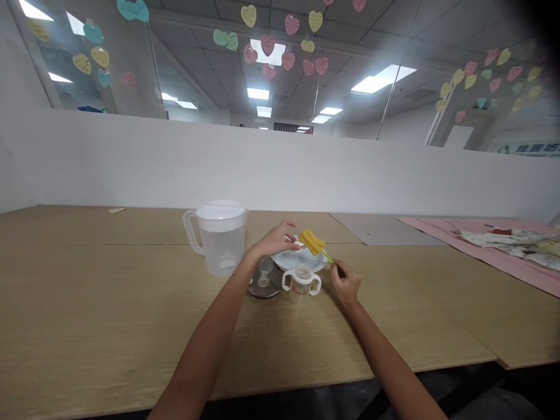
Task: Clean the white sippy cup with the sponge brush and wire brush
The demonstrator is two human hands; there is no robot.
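In the head view, my right hand (345, 281) is closed around the green handle of a bottle brush with a yellow sponge head (311, 241). The sponge is raised over a white plate (280, 261). My left hand (275, 239) is just left of the sponge, its fingers apart; whether a fingertip touches anything is unclear. Below the hands stands a clear baby bottle (300, 290) with two white handles and an open top. Left of it, a clear bottle nipple (263, 273) rests on a dark round metal dish (266, 291), partly behind my left wrist.
A translucent lidded pitcher (222, 242) stands left of my left hand. Far right, a pink cloth (459, 256) carries patterned fabric (499, 240), and a grey sheet (380, 228) lies at the back. A white wall (196, 163) with glass above closes off the wooden table (131, 315).
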